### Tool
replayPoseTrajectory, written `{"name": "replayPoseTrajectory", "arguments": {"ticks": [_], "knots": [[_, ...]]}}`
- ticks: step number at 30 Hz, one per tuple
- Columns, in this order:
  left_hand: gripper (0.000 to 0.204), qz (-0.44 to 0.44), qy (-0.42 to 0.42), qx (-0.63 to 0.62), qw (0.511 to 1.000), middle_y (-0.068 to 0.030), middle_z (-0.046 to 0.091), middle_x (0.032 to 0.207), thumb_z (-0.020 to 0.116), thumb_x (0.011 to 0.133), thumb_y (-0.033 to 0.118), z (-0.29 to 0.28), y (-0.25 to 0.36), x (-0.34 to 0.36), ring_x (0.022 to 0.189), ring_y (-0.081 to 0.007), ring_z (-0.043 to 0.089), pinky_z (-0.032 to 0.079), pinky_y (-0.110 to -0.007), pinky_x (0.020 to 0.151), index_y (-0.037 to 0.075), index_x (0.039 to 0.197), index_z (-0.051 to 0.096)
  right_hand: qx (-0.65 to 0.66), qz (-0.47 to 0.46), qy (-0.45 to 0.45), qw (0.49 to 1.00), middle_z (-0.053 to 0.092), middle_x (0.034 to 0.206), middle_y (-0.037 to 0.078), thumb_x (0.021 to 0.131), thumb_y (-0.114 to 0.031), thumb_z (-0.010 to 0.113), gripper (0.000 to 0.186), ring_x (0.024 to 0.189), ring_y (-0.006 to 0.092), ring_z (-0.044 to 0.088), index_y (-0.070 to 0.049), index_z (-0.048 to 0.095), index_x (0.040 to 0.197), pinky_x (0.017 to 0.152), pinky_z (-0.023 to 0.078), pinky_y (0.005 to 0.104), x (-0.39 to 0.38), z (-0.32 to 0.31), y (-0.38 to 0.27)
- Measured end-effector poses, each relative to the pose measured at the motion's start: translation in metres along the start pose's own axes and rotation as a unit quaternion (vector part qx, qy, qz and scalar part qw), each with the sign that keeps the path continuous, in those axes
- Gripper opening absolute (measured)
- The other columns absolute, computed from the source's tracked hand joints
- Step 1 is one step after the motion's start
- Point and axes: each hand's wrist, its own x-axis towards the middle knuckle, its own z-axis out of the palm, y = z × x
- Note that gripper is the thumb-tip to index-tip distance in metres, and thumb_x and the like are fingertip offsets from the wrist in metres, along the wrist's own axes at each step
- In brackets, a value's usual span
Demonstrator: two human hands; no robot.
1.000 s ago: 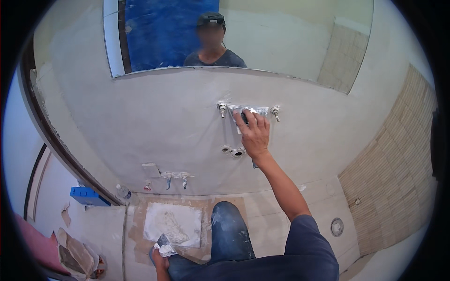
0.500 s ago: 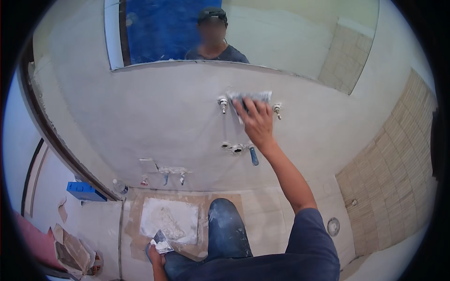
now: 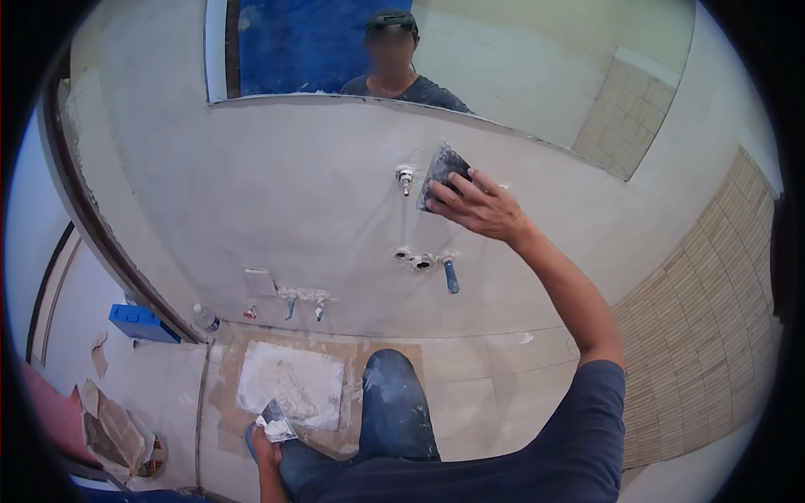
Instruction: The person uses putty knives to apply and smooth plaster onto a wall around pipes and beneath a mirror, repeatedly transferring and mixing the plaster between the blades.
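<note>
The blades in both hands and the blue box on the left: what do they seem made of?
The right hand holds the upper blade, probably metal: thin, dull grey with whitish smears. The left hand holds the lower blade, likely metal too: smooth grey beside white paste. The blue box could be painted metal or hard plastic; its even colour leaves that open.

Around me, soft, fairly even light is washing over the pale wall (image 3: 277,193), seemingly from above, and faint shadows are trailing down below the pipe fitting (image 3: 405,178). The wide lens is bowing the door frame (image 3: 81,201) and the tiled wall (image 3: 696,327), while black is swallowing the corners. The right hand (image 3: 485,205) is showing fairly crisply; a smear is blurring the reflected head (image 3: 391,50) in the mirror (image 3: 503,50).
</note>
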Motion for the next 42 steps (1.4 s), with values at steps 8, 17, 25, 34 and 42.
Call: {"name": "replayPoseTrajectory", "arguments": {"ticks": [8,17,25,34,42], "knots": [[0.035,-0.019,-0.006,0.023,1.000,-0.0095,0.069,0.123,0.046,0.106,0.025,-0.006,0.001,0.001,0.108,-0.0291,0.073,0.062,-0.049,0.083,0.009,0.135,0.057,-0.016,-0.042,-0.052,0.998,0.051,0.153,-0.008,0.100,-0.027,0.060,0.044,0.140,0.0180,0.043,-0.035,0.064,0.143,0.122,0.037,0.0405,0.009,0.027,0.017],[0.036,0.001,0.018,-0.029,0.999,-0.0094,0.069,0.125,0.046,0.106,0.025,0.001,0.004,-0.008,0.109,-0.0288,0.073,0.062,-0.048,0.086,0.009,0.136,0.057,-0.043,-0.007,-0.142,0.989,0.051,0.154,-0.004,0.099,-0.026,0.059,0.042,0.139,0.0191,0.044,-0.028,0.066,0.140,0.124,0.034,0.0437,-0.019,-0.007,0.009],[0.036,-0.004,-0.003,-0.019,1.000,-0.0105,0.069,0.127,0.046,0.106,0.022,-0.003,0.003,-0.003,0.109,-0.0307,0.073,0.062,-0.050,0.085,0.009,0.138,0.056,-0.048,-0.050,-0.073,0.995,0.048,0.159,-0.006,0.098,-0.028,0.061,0.043,0.142,0.0182,0.043,-0.033,0.065,0.141,0.121,0.036,0.0405,0.010,0.008,0.008],[0.036,0.000,0.008,-0.028,1.000,-0.0107,0.069,0.126,0.046,0.108,0.024,-0.003,0.003,-0.004,0.107,-0.0312,0.073,0.063,-0.049,0.085,0.008,0.139,0.055,-0.053,-0.025,-0.144,0.988,0.044,0.160,-0.007,0.098,-0.029,0.061,0.050,0.141,0.0198,0.044,-0.037,0.060,0.148,0.125,0.032,0.0447,-0.005,0.011,0.010],[0.036,0.008,-0.003,-0.037,0.999,-0.0097,0.070,0.125,0.045,0.108,0.025,-0.002,0.005,-0.009,0.105,-0.0277,0.074,0.062,-0.046,0.083,0.007,0.136,0.057,-0.040,0.006,-0.149,0.988,0.050,0.155,-0.002,0.099,-0.024,0.060,0.041,0.140,0.0229,0.045,-0.028,0.065,0.139,0.124,0.033,0.0462,-0.017,-0.017,0.000]]}}
